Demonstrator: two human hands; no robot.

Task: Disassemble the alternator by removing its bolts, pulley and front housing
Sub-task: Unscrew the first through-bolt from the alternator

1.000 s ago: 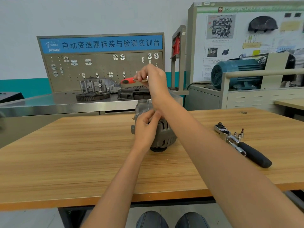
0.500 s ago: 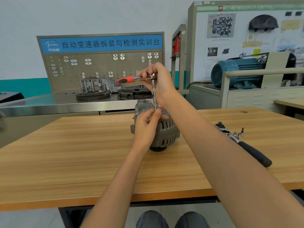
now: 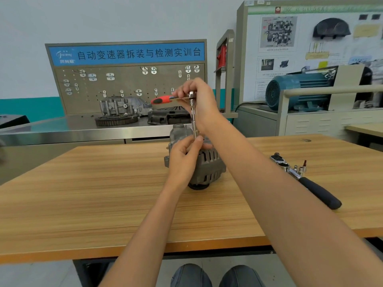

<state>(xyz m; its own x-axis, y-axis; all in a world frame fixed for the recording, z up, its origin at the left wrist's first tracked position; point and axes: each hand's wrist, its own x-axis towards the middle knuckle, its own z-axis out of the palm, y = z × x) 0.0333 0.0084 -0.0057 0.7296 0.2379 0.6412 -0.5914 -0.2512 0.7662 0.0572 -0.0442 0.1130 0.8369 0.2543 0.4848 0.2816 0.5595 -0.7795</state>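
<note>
A big black-handled wrench (image 3: 306, 179) lies on the wooden tabletop (image 3: 83, 193). Behind it, a gray board with a blue sign (image 3: 126, 53) stands over a toothed metal ring (image 3: 117, 119) and gray machine parts (image 3: 122, 106). A blue-green motor (image 3: 298, 90) sits off to the right.

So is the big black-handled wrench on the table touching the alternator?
Apart. The head view shows bare wooden table between the black-handled wrench and the alternator.

Bright, even room light. Soft faint shadows on worktop (image 3: 103, 204). Wide-angle bowing at edges; far posters slightly soft, centre sharp.
</note>
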